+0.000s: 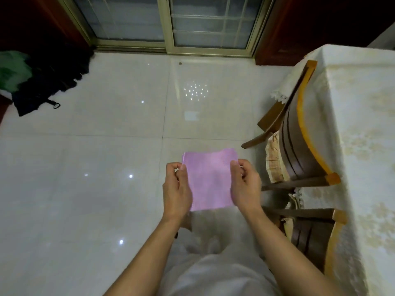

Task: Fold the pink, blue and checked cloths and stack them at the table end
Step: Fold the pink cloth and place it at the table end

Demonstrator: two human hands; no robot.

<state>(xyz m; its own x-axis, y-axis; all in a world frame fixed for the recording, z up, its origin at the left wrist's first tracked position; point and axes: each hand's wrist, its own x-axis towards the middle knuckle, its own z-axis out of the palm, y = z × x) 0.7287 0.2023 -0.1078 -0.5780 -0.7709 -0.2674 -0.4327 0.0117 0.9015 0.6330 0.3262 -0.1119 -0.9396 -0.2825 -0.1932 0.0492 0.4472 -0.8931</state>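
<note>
Pink cloth (210,178) folded square, held mid-air over floor (85,167); left hand (176,189) and right hand (245,185) fingers curled, pinching its side edges, forearms extended.

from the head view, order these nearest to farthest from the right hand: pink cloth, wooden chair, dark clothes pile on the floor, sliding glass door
From the right hand:
1. Pink cloth, pinched at its right edge by this hand.
2. Wooden chair, just to the right, tucked at the table.
3. Dark clothes pile on the floor at far left, and sliding glass door straight ahead: too close to call.
</note>
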